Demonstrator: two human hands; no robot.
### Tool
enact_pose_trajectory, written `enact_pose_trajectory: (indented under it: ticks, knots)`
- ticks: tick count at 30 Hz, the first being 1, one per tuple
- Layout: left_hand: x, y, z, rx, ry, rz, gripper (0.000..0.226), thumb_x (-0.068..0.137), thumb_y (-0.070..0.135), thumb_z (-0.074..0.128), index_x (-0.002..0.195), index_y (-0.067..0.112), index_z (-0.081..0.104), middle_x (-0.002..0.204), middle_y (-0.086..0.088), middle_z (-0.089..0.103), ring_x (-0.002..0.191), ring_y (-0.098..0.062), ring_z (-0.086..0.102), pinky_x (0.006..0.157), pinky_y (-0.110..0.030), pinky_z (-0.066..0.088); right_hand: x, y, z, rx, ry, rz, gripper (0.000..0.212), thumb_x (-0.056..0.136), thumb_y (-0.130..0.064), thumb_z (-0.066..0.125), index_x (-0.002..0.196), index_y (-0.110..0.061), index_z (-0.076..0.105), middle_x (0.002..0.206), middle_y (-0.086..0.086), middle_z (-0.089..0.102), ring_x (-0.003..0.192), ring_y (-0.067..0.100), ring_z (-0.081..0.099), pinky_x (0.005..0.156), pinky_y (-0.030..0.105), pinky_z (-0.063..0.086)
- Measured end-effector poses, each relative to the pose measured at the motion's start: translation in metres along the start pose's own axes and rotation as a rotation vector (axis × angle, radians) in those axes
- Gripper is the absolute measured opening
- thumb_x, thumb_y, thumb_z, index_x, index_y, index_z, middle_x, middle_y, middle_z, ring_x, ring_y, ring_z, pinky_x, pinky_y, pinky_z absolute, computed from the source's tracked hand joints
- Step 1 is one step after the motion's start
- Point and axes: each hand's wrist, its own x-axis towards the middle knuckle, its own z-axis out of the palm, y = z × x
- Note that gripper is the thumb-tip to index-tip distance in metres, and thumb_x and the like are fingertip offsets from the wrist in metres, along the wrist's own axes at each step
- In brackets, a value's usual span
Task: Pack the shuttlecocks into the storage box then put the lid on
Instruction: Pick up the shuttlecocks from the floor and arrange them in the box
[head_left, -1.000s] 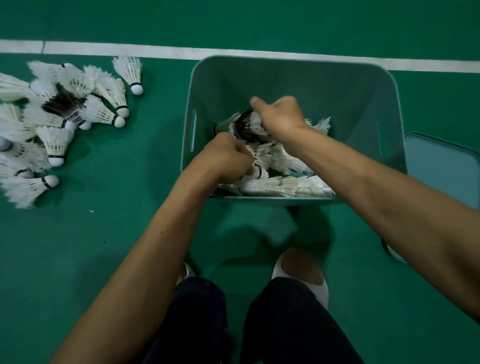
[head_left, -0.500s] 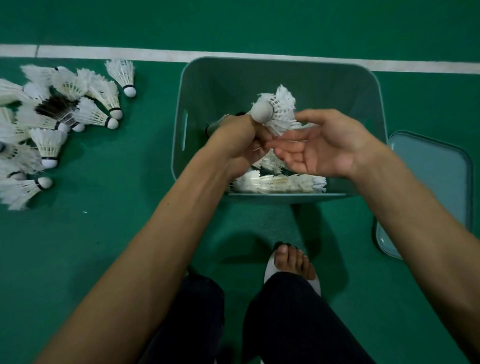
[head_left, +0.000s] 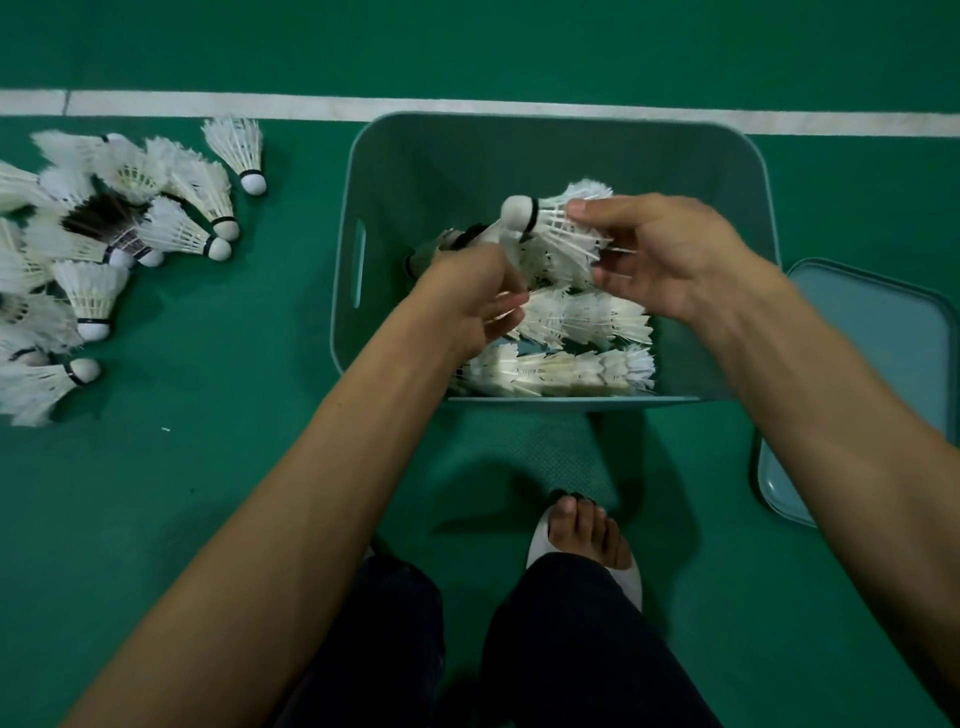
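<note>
Shuttlecocks (head_left: 91, 293), loose lot: white feathered, a few dark, heaped on the green floor (head_left: 208, 467) at far left, well apart from the box.
Storage box (head_left: 519, 156): teal, open-topped, centre, just near of the white court line (head_left: 363, 106). Packed shuttlecocks (head_left: 571, 369) lie in nested rows along its near side.
Left hand (head_left: 467, 306): over the box's left half, grip closed, fingers curled round the white feathers of a second shuttlecock (head_left: 501, 244), mostly hidden.
Held shuttlecock (head_left: 561, 223): above the box, cork pointing left.
Right hand (head_left: 670, 260): grip pinching that shuttlecock's feathers between thumb and fingertips.
Lid (head_left: 872, 364): teal, flat on the floor, just right of the box.
Foot (head_left: 587, 535) in a white slipper (head_left: 629, 584): near of the box.
</note>
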Motion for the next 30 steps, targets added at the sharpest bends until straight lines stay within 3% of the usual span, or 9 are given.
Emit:
enact_pose_trajectory:
  ticks: [4,7,10,12,16,20,23,26,30]
  knots:
    - [0.007,-0.01,-0.013,0.463,0.211,0.21,0.062,0.096,0.004,0.056,0.151,0.012,0.028,0.119,-0.004,0.057,0.092,-0.02,0.059,0.074,-0.03,0.052,0.016,0.0,0.01,-0.27,0.236,-0.04,0.024,0.075,-0.014,0.088,0.092,-0.005,0.074,0.084,0.004,0.075,0.058,0.013,0.063,0.046,0.023,0.046]
    - [0.009,-0.009,-0.024,0.664,0.301,0.288,0.087,0.092,0.007,0.054,0.16,0.027,0.003,0.148,-0.017,0.045,0.12,-0.032,0.057,0.105,-0.044,0.05,0.028,0.003,0.03,-0.426,0.271,-0.074,0.03,0.074,-0.019,0.09,0.094,-0.007,0.071,0.097,0.005,0.073,0.08,0.018,0.068,0.066,0.029,0.059]
    - [0.015,0.001,-0.024,0.734,0.239,0.148,0.089,0.097,0.007,0.051,0.163,0.021,-0.007,0.148,-0.021,0.047,0.12,-0.033,0.061,0.095,-0.039,0.054,0.039,0.012,0.05,-0.466,0.205,-0.056,0.033,0.079,-0.019,0.087,0.103,-0.004,0.07,0.105,0.01,0.073,0.083,0.021,0.067,0.059,0.028,0.054]
    - [0.017,0.008,-0.022,0.702,0.208,0.099,0.075,0.1,0.006,0.046,0.163,0.012,0.007,0.134,-0.02,0.055,0.108,-0.03,0.065,0.077,-0.036,0.054,0.046,0.018,0.058,-0.456,0.16,-0.03,0.027,0.087,-0.015,0.08,0.107,-0.001,0.069,0.113,0.015,0.073,0.086,0.023,0.067,0.059,0.028,0.053]
    - [0.02,0.013,-0.022,0.569,0.26,0.217,0.049,0.098,0.006,0.044,0.147,0.009,0.043,0.131,-0.018,0.06,0.122,-0.035,0.062,0.096,-0.04,0.052,0.053,0.019,0.055,-0.33,0.128,-0.015,0.01,0.094,-0.006,0.069,0.1,0.001,0.066,0.106,0.015,0.072,0.082,0.023,0.072,0.067,0.031,0.06]
    - [0.012,0.014,-0.019,0.479,0.24,0.324,0.065,0.095,-0.002,0.038,0.156,0.019,0.036,0.144,-0.014,0.054,0.126,-0.033,0.06,0.084,-0.032,0.048,0.051,0.006,0.041,-0.223,0.081,0.005,0.004,0.1,-0.003,0.057,0.098,-0.004,0.06,0.084,0.008,0.061,0.05,0.013,0.057,0.042,0.021,0.046]
    - [0.006,0.009,-0.013,0.561,0.242,0.356,0.076,0.094,-0.004,0.037,0.163,0.025,0.023,0.158,-0.009,0.041,0.117,-0.024,0.061,0.074,-0.025,0.049,0.054,0.002,0.043,-0.217,0.052,-0.016,0.005,0.1,-0.001,0.057,0.097,-0.005,0.058,0.081,0.007,0.058,0.057,0.014,0.059,0.049,0.023,0.054]
    - [0.007,0.007,-0.013,0.654,0.213,0.325,0.075,0.098,0.0,0.038,0.165,0.026,0.013,0.163,-0.008,0.035,0.132,-0.03,0.05,0.095,-0.027,0.041,0.061,0.01,0.051,-0.322,0.068,-0.057,0.006,0.099,0.001,0.057,0.1,0.004,0.063,0.086,0.011,0.058,0.069,0.019,0.06,0.067,0.032,0.055]
    - [0.009,0.009,-0.017,0.661,0.206,0.334,0.073,0.097,0.001,0.039,0.163,0.026,0.018,0.13,-0.006,0.055,0.099,-0.025,0.054,0.096,-0.037,0.054,0.063,0.015,0.054,-0.42,0.144,-0.113,0.026,0.096,0.0,0.058,0.116,0.016,0.065,0.091,0.015,0.057,0.076,0.024,0.06,0.067,0.038,0.055]
